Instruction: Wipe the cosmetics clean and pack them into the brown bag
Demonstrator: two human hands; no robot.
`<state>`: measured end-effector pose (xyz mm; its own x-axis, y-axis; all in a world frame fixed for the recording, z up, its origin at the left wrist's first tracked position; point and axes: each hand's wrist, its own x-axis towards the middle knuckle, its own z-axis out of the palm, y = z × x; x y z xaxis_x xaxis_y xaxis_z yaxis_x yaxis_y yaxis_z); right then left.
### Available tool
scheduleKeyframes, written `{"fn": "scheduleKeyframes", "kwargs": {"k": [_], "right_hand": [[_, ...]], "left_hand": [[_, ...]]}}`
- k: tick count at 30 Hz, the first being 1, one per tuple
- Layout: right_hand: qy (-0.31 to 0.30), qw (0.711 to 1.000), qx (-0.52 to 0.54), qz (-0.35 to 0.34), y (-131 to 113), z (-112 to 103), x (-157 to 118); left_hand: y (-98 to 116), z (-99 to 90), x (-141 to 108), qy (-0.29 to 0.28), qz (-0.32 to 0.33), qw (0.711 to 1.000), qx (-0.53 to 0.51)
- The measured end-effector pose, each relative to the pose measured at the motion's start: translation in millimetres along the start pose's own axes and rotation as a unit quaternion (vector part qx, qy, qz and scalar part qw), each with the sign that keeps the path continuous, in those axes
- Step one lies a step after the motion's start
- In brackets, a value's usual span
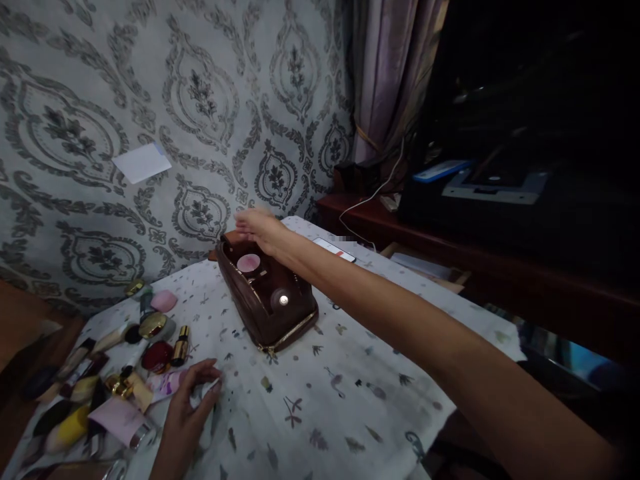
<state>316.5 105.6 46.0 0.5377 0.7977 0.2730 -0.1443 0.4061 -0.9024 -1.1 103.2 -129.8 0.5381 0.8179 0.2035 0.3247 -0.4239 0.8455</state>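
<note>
A dark brown zip bag (pixel 245 303) lies unzipped on the table, its mouth facing up. Inside it show a round pink compact (pixel 249 263) and a round item with a shiny centre (pixel 283 300). My right hand (pixel 260 229) is stretched over the far end of the bag, slightly blurred, fingers extended near the tan strap (pixel 233 237). My left hand (pixel 193 397) rests low by the near table edge, thumb and forefinger curved with a gap between them. Beside it lie a lilac-and-white tube (pixel 167 383) and a pale pink tube (pixel 120 420).
Several cosmetics crowd the left side, among them a pink sponge (pixel 164 301), a red round jar (pixel 157 357) and a gold-capped bottle (pixel 181 347). A phone (pixel 334 250) lies behind my right forearm. A white cable (pixel 370 198) hangs beside the dark red cabinet (pixel 345 210).
</note>
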Motion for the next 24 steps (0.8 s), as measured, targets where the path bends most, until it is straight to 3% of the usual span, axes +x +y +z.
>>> {"fn": "scheduleKeyframes", "kwargs": {"k": [3, 5, 7, 9, 12, 13, 15, 19, 24], "right_hand": [[-0.007, 1.0, 0.008, -0.021, -15.3, -11.2, -37.6], [-0.016, 0.994, -0.048, -0.101, -16.3, -17.1, -71.0], [-0.038, 0.968, -0.142, -0.205, -7.4, -20.2, -107.4], [-0.124, 0.922, -0.216, -0.296, 10.3, -20.1, -142.9], [-0.275, 0.812, -0.345, -0.382, 44.6, -16.4, -186.2], [-0.33, 0.771, -0.398, -0.373, 55.9, -15.0, -196.7], [-0.386, 0.734, -0.447, -0.336, 75.6, -13.2, -211.5], [-0.446, 0.73, -0.461, -0.238, 99.2, -13.9, -222.6], [-0.451, 0.73, -0.46, -0.229, 104.9, -17.0, -225.2]], "left_hand": [[5.3, -3.0, 1.8, -0.008, -0.008, 1.0, 0.007], [9.6, -5.0, 3.2, -0.018, -0.015, 1.0, 0.017], [11.4, -6.7, 4.4, -0.025, -0.02, 0.999, 0.028], [10.1, -8.2, 5.1, -0.027, -0.02, 0.999, 0.038], [6.2, -10.0, 5.8, -0.033, -0.023, 0.998, 0.044], [5.4, -10.4, 5.9, -0.032, -0.024, 0.998, 0.045], [5.4, -10.9, 6.0, -0.027, -0.025, 0.998, 0.051], [9.7, -10.3, 5.4, -0.011, -0.022, 0.997, 0.074], [18.4, -5.9, 2.9, 0.009, -0.02, 0.996, 0.083]]}}
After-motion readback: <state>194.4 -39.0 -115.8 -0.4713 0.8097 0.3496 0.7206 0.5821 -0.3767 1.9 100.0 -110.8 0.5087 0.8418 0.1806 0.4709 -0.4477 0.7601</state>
